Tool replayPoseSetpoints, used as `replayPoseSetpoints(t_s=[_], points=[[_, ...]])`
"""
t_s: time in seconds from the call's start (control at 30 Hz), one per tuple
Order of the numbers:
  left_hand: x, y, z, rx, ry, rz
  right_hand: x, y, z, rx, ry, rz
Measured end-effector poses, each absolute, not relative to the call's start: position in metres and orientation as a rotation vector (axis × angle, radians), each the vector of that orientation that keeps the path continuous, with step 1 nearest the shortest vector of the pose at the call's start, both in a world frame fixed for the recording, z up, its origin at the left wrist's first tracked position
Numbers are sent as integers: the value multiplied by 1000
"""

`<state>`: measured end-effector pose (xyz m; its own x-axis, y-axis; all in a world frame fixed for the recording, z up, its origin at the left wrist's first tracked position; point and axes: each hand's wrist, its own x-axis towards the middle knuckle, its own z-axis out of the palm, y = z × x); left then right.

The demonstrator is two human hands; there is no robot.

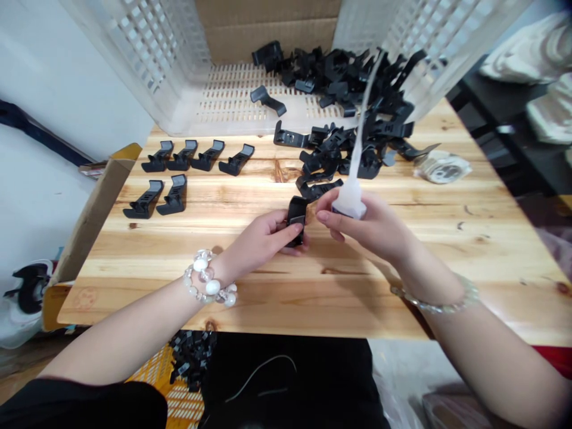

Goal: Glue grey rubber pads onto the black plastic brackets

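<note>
Low over the middle of the wooden table, my left hand grips a black plastic clip-like part, thumb on its face. Just to the right, my right hand is wrapped round a small white bottle with a long thin nozzle, which points up and away from me. The bottle's lower part is hidden in the fingers. Hand and black part are close but apart from the bottle. A loose pile of similar black parts lies just beyond both hands. At the left, several black parts stand in two rows.
A white plastic crate lies on its side at the back, with more black parts spilling from it. A roll of tape lies at the right. Below the table's front edge, a yellow basket holds small black pieces. A cardboard box stands at the left.
</note>
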<state>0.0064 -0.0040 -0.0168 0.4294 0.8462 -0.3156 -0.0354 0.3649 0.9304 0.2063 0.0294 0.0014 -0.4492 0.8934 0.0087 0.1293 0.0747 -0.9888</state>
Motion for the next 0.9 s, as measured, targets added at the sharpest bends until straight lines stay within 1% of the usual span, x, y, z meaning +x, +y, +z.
replayPoseSetpoints(t_s=[0.13, 0.3, 0.43, 0.9], points=[[6, -3, -15, 1016, 988, 668, 205, 24, 2, -1064, -1998, 1010], [7, -3, -17, 1069, 971, 649, 204, 24, 2, -967, -2149, 760], [7, -6, -17, 1059, 1005, 704, 204, 25, -1, -895, -2214, 714], [7, -6, -15, 1032, 976, 721, 201, 22, -3, -955, -2245, 672]])
